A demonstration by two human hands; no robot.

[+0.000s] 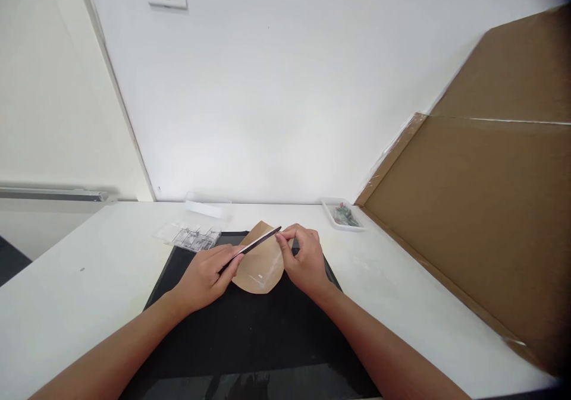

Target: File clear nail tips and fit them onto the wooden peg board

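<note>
My left hand (pixel 212 274) is closed round the lower end of a thin dark stick with a pale upper edge (pixel 259 242). The stick slants up to the right, over a brown rounded sheet (pixel 254 275) that lies on a black mat (pixel 250 334). My right hand (pixel 303 254) pinches with thumb and forefinger just by the stick's upper tip; whatever is between those fingertips is too small to make out. A small white piece (pixel 260 276) shows on the brown sheet.
A clear compartment box (pixel 196 239) with small parts stands at the mat's back left, a clear lid (pixel 207 208) behind it. At the back right is a white tray (pixel 330 214) of greenish pieces. Large cardboard (pixel 473 210) rises along the right.
</note>
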